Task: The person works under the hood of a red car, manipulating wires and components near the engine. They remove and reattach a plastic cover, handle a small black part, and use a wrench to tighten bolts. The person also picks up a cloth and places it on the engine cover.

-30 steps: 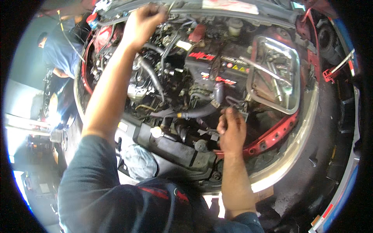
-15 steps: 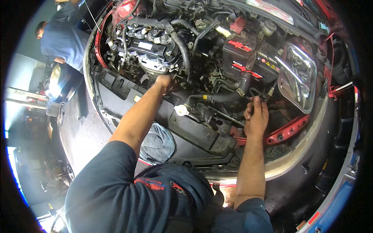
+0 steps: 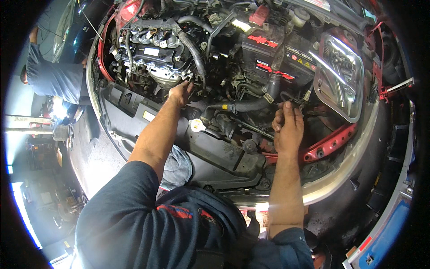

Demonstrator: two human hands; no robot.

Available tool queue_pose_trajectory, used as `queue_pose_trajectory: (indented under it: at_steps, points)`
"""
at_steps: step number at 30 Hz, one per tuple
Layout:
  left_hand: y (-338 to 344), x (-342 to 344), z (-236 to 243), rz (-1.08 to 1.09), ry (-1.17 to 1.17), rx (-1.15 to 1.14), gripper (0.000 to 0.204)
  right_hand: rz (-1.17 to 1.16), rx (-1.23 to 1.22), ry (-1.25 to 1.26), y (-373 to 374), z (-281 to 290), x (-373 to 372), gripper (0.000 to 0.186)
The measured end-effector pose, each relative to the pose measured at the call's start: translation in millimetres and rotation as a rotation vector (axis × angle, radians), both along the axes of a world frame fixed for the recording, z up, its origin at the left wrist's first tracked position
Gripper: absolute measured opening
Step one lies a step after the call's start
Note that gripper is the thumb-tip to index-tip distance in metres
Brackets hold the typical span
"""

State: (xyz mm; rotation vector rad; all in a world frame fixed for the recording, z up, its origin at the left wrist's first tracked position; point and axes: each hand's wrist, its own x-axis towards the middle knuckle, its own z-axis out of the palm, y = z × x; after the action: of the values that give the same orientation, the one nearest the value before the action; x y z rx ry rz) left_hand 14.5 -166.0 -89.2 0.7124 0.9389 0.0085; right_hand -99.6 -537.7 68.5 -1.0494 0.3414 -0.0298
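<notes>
In the open engine bay [image 3: 329, 145], left hand [image 3: 180, 93], fingers extended, works at the front of the engine [image 3: 156, 59]; right hand [image 3: 289, 127] curls near the radiator hose [image 3: 251, 106]; can't tell if either grips anything.

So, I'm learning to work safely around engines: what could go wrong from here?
The long metal tool juts over the rim of the metal tray toward the battery; a knock could perhaps send it off. The bare left hand is close beside the metal shield, so it might get scraped, or burned if that is hot, which the picture cannot show.
</notes>
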Motion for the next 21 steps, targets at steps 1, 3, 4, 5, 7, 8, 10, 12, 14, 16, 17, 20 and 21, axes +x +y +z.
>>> queue_pose_trajectory:
  at_steps: [1, 3, 4, 5, 7, 8, 10, 12, 14, 16, 17, 20, 21]
  points:
    - [-0.2, -0.4, -1.8, -0.021, 0.005, -0.011, 0.037, -0.001, 0.008, -0.006, 0.3, -0.1, -0.2, 0.028]
    - [2.6, -2.0, -5.4, -0.062, 0.012, -0.031, 0.038, -0.012, 0.021, -0.005, 1.7, -0.4, -0.1, 0.029]
    - [5.4, -2.9, -7.0, -0.082, 0.016, -0.04, 0.039, -0.011, 0.018, -0.001, 2.8, -0.5, -0.3, 0.029]
    - [7.5, -2.0, -8.7, -0.1, 0.019, -0.04, 0.04, -0.022, 0.01, 0.017, 4.0, -0.6, -0.5, 0.03]
    - [11.6, -1.6, -11.6, -0.226, -0.061, 0.129, 0.037, -0.035, 0.004, 0.025, 5.0, -0.7, -0.2, 0.03]
    - [12.5, -1.9, -12.7, -0.163, -0.06, 0.12, 0.036, -0.038, 0.006, 0.016, 5.0, -0.6, -0.4, 0.031]
    - [11.3, -0.9, -13.2, -0.099, -0.063, 0.058, 0.036, -0.033, 0.006, 0.014, 4.3, -0.4, -1.1, 0.031]
    - [7.1, -0.5, -11.0, -0.054, -0.085, 0.054, 0.036, -0.021, 0.001, 0.019, 3.3, -0.6, -1.1, 0.03]
    - [2.0, -0.3, -6.2, -0.039, -0.086, 0.056, 0.035, -0.008, 0.006, 0.009, 2.8, -1.0, -0.9, 0.03]
    - [-2.2, 0.4, 0.1, -0.056, -0.063, 0.06, 0.034, -0.001, 0.009, 0.011, 3.1, -1.3, -1.5, 0.03]
    - [-4.1, 0.3, 2.9, -0.079, -0.076, 0.093, 0.035, 0.002, 0.009, 0.015, 3.4, -1.3, -2.1, 0.029]
    - [-7.2, 0.0, 8.5, -0.125, -0.119, 0.174, 0.035, -0.003, 0.003, 0.027, 5.5, -1.2, -2.9, 0.029]
    - [-7.8, -0.9, 8.9, -0.127, -0.134, 0.191, 0.034, -0.006, 0.002, 0.023, 6.1, -1.0, -3.1, 0.029]
